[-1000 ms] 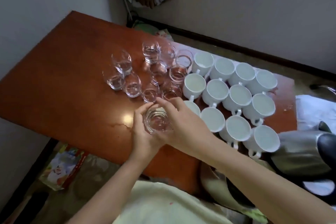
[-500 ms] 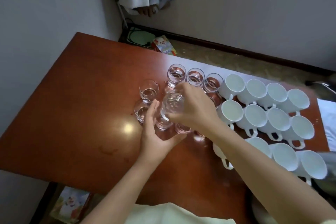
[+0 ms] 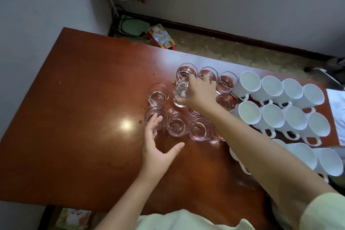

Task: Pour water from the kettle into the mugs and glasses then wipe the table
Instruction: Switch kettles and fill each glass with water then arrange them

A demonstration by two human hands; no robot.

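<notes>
The right hand (image 3: 197, 93) reaches over the cluster of glasses (image 3: 200, 129) in the middle of the reddish-brown bench (image 3: 78, 117), its fingers (image 3: 193, 78) closed round the rim of one small glass (image 3: 180, 93) with water in it. Whether that glass rests on the wood or is just clear of it, I cannot tell. The left hand (image 3: 157, 151) lies nearer, palm open, fingers (image 3: 155, 123) spread wide and holding nothing, their tips right by the near-left glass (image 3: 155, 117). More glasses stand in a row on the far side, touching one another. To the right of them the white mugs (image 3: 280, 106) sit packed in rows, rims touching, handles pointing near. A bright spot of light shines on the wood left of the open hand. The kettle is not to be seen. On the floor beyond the far edge lies a colourful carton (image 3: 160, 37).
</notes>
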